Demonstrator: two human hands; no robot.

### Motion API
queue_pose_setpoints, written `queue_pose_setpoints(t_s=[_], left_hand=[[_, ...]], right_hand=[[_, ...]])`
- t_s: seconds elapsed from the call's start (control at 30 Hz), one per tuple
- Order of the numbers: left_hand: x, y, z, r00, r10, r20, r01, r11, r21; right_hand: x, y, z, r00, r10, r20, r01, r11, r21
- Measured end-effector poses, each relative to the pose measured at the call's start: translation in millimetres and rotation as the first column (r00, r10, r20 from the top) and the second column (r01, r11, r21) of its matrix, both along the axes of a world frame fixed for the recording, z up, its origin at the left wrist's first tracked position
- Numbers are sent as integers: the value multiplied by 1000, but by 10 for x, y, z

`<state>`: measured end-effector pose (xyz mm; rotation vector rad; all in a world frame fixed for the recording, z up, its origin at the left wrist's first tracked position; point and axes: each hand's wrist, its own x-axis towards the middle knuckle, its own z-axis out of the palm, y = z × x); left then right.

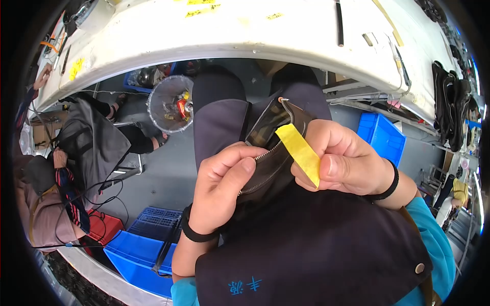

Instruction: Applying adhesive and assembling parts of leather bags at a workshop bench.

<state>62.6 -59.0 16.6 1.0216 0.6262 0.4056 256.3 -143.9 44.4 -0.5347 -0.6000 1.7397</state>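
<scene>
A dark brown zippered pouch (275,164) lies over my lap, its metal zipper teeth parted in two rows and a patterned panel (270,124) showing at its far end. My left hand (218,176) is closed, pinching the pouch's edge by the zipper between thumb and fingers. Between the thumb and bent fingers of my right hand (352,162) is a strip of yellow tape (298,150), slanting over the right side of the pouch. Whether those right fingers also grip the pouch underneath is hidden. A dark apron (311,250) covers my front.
Ahead runs a white table (235,38) with yellow tape scraps and a black-handled tool (339,23). A clear waste bin (166,109) stands left of my knees. Blue crates (140,255) flank me, one (380,135) at right. A co-worker (48,204) sits at left; black pieces (451,102) hang at right.
</scene>
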Motion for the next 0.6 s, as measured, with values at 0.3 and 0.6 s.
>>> queue_pose_setpoints(t_s=[0.3,0.6], left_hand=[[-18,-25,42,998,65,-14,-65,997,-50],[6,-83,36,999,53,6,-53,996,-74]], right_hand=[[-100,24,-8,971,156,182,-142,986,-87],[-73,20,42,956,172,237,-97,950,-296]])
